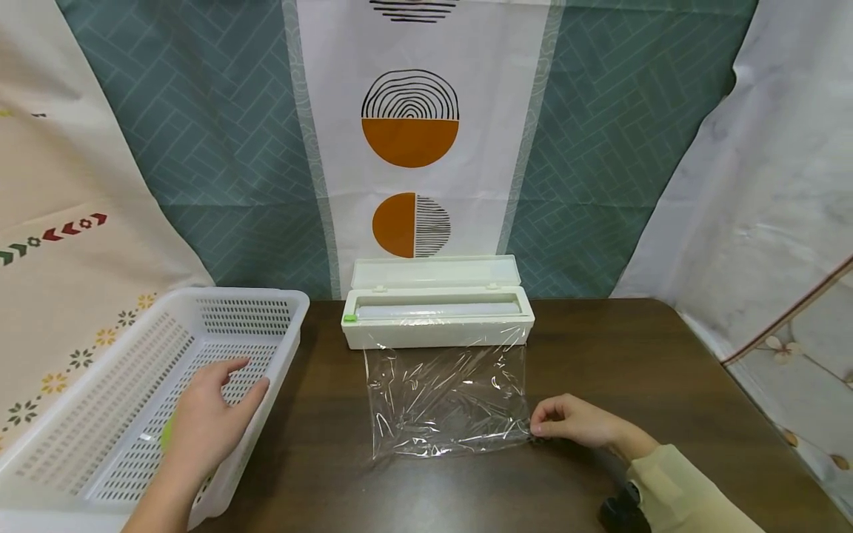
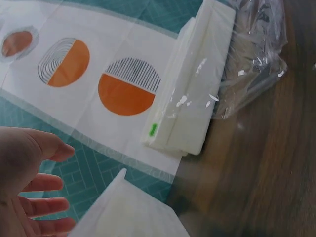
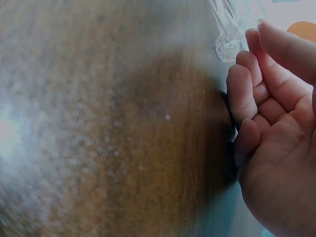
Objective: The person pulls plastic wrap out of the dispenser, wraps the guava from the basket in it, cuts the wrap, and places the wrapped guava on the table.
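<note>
A sheet of clear plastic wrap (image 1: 446,403) lies wrinkled on the table, drawn out from the front of a white wrap dispenser box (image 1: 436,333). The box's lid stands up, and a pale roll (image 1: 436,310) shows inside. At the sheet's near right corner my right hand (image 1: 576,422) pinches the film between thumb and forefinger, the other fingers curled. My left hand (image 1: 209,422) is over the white basket (image 1: 296,340), thumb and fingers apart, holding nothing. Partly hidden behind that hand, something green (image 1: 166,435) is in the basket; its kind cannot be made out.
The brown wooden table (image 1: 600,348) carries the basket at left and the box at the back middle. A patterned cloth (image 1: 413,178) hangs directly behind them. On the right, a pale curtain (image 1: 766,244) borders the table's edge.
</note>
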### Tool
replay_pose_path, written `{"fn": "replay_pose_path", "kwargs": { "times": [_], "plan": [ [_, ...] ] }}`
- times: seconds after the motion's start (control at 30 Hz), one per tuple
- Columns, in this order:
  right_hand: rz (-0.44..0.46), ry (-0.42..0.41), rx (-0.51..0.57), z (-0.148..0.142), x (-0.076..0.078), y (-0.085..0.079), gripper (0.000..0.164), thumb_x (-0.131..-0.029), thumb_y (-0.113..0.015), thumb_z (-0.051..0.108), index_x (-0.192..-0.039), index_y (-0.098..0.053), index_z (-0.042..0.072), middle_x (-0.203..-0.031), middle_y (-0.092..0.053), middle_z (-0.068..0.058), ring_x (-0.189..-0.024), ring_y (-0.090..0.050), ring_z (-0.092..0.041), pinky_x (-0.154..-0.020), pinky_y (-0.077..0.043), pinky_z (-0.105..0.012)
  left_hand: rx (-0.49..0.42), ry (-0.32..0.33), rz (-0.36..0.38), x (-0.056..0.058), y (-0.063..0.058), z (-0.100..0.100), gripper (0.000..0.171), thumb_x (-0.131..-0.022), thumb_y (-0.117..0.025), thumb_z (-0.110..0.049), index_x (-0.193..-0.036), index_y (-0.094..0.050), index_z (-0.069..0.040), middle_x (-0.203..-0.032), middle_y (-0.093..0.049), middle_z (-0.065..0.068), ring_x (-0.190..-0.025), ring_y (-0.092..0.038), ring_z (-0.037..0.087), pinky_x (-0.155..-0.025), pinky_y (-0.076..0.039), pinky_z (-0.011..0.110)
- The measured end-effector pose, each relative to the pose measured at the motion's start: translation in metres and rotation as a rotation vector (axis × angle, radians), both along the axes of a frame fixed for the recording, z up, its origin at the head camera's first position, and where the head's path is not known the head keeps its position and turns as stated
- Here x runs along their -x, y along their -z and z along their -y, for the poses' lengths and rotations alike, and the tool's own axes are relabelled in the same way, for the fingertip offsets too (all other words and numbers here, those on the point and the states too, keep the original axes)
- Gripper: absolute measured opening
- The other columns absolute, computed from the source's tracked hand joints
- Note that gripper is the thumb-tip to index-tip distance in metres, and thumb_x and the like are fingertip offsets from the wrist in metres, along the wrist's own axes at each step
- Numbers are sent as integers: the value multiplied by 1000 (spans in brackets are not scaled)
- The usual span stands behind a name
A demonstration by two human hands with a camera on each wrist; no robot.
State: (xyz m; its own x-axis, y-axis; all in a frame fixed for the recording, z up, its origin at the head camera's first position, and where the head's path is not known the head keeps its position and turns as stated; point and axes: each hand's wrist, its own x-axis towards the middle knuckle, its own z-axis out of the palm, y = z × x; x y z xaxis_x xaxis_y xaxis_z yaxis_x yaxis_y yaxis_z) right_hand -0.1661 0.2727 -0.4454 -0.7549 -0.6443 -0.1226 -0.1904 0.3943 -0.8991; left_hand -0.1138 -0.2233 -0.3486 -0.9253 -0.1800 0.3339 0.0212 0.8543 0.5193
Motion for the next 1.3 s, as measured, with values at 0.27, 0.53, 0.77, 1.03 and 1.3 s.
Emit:
{"fn": "replay_pose_path", "kwargs": {
  "times": [0.27, 0.53, 0.77, 1.03, 1.3],
  "plan": [
    [-5, -3, -3, 1, 0, 2, 17, -91, -60, 14, -90, -65, -2, -76, -57, 10, -71, -52, 0, -64, -43, -19, -14, 1, 4, -4, 8, 14, 53, -88, -64, -31, -125, -53, 5, -123, -48, 31, -109, -46, 46, -87, -36, 58],
    [-16, -13, 2, 2, 0, 0, 17, -91, -60, 14, -89, -65, -3, -76, -57, 11, -71, -51, 1, -64, -43, -19, 3, -18, 35, -8, 15, 26, 58, -89, -64, -33, -129, -49, 6, -129, -42, 34, -118, -37, 51, -92, -30, 64],
    [-31, -25, 8, 2, 0, 0, 17, -91, -60, 13, -89, -64, -3, -76, -57, 12, -71, -51, 2, -64, -43, -18, 42, -48, 50, -10, 15, 40, 60, -88, -63, -33, -128, -47, 9, -128, -40, 38, -114, -35, 56, -91, -28, 67],
    [-35, -28, 21, 1, 0, 1, 17, -92, -60, 13, -89, -64, -4, -76, -57, 12, -71, -51, 2, -64, -43, -18, 33, -94, 149, -8, 19, 52, 75, -88, -62, -42, -136, -37, 10, -130, -32, 44, -114, -31, 60, -90, -27, 67],
    [-30, -22, 22, 0, 0, 2, 17, -91, -60, 13, -89, -65, -3, -76, -57, 10, -71, -51, 2, -62, -42, -18, 49, -111, 295, -6, 25, 62, 97, -83, -63, -55, -140, -25, 13, -127, -30, 48, -109, -35, 61, -82, -35, 70]
  ]
}}
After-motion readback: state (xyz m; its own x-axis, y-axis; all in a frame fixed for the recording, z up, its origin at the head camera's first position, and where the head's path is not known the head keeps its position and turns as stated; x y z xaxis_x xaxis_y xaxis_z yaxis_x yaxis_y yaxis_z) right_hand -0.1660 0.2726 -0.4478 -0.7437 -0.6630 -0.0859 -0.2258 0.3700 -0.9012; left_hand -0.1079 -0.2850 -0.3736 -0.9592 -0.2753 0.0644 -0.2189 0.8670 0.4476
